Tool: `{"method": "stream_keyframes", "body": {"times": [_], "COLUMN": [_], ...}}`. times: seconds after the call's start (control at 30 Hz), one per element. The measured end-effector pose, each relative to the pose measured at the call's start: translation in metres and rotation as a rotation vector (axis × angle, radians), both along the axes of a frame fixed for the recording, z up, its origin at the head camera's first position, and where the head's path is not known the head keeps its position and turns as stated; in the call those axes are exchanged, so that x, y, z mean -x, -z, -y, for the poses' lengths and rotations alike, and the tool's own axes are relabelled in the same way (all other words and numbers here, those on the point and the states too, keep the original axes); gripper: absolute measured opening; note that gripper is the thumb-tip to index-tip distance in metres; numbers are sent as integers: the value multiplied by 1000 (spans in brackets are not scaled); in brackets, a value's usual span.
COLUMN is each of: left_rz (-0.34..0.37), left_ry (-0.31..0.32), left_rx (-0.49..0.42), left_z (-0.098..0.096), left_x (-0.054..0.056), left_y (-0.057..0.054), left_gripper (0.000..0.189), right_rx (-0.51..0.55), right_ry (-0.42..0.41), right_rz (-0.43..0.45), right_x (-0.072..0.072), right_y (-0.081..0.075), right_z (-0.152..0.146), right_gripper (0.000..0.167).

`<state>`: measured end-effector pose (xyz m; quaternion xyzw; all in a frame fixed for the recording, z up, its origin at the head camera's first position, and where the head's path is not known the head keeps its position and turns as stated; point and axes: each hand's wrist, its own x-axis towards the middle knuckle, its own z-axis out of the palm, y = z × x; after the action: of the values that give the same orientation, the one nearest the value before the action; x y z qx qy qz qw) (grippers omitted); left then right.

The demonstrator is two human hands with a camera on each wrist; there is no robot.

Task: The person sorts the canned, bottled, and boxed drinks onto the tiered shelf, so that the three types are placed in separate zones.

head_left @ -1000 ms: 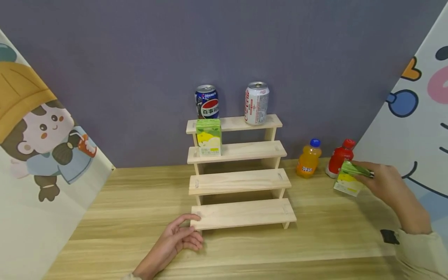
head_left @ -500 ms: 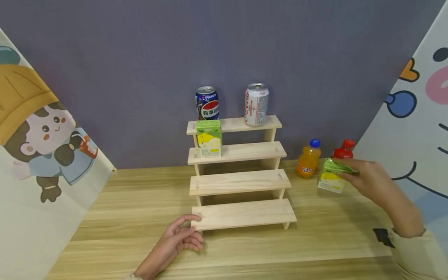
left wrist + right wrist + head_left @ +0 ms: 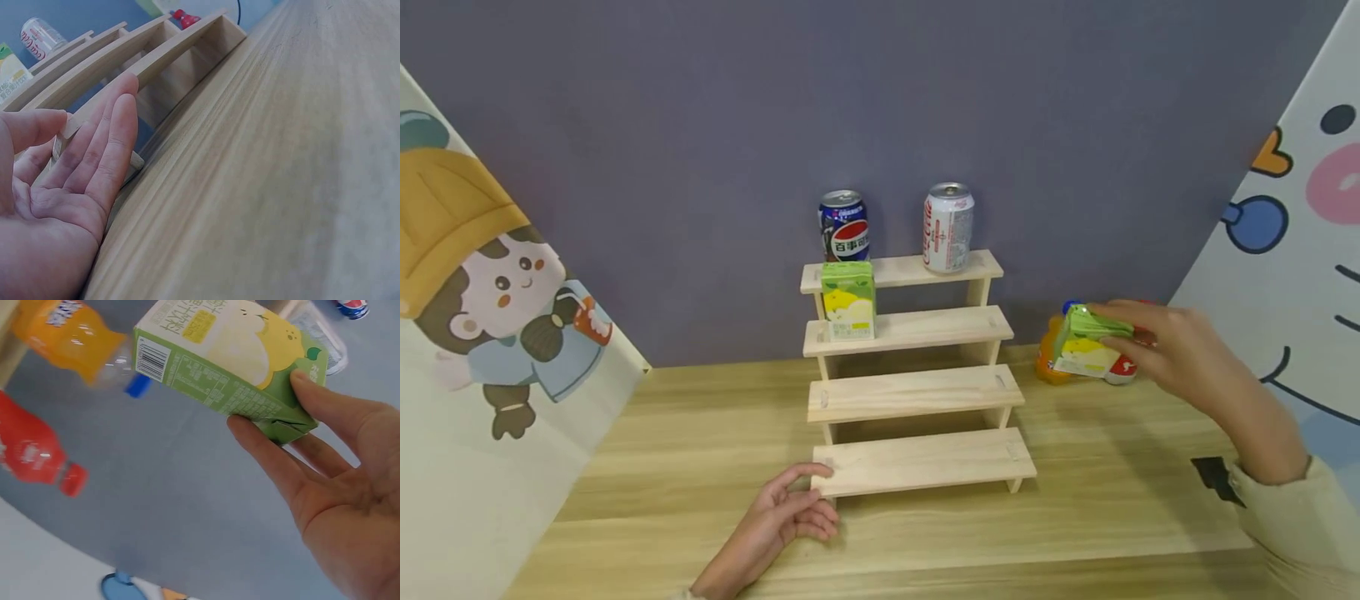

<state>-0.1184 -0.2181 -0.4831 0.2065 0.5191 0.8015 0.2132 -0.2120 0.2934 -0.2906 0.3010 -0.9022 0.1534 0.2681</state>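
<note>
My right hand (image 3: 1191, 354) grips a green-and-yellow juice box (image 3: 1086, 357) by its top end, thumb on one face and fingers on the other. It is held up at the right, overlapping an orange soda bottle (image 3: 1049, 357) and a red bottle (image 3: 30, 447) in the head view. At the bottom step's left end, my left hand (image 3: 778, 515) pinches the corner of a wooden stepped shelf (image 3: 917, 392) between thumb and forefinger. The left wrist view shows the remaining fingers of this hand (image 3: 69, 194) extended beside the board.
On the top step stand a blue Pepsi can (image 3: 846, 233) and a white Coca-Cola can (image 3: 949, 229). Another juice box (image 3: 848, 304) is upright on the step below, at its left end. Behind rises a grey wall (image 3: 700, 183), with cartoon panels at both sides.
My right hand has carried the juice box left and then up from near the red bottle to in front of the orange one. The left hand keeps its hold on the shelf.
</note>
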Motion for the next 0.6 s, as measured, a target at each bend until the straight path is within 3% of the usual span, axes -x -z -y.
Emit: {"method": "stream_keyframes", "body": {"times": [0.3, 0.47, 0.6], "left_rz": [21, 27, 21], "left_ry": [-6, -27, -17], "left_rx": [26, 74, 60], "left_z": [0, 0, 1], "left_x": [-1, 2, 0], "left_y": [-1, -3, -1], "left_gripper": [38, 37, 37], "right_rx": [16, 76, 91], "right_ry": [-77, -138, -171], "right_rz": [-23, -19, 18], "right_x": [8, 18, 25], "right_y": [-40, -49, -51], "right_z": [32, 45, 55], "right_gripper": [53, 51, 49]}}
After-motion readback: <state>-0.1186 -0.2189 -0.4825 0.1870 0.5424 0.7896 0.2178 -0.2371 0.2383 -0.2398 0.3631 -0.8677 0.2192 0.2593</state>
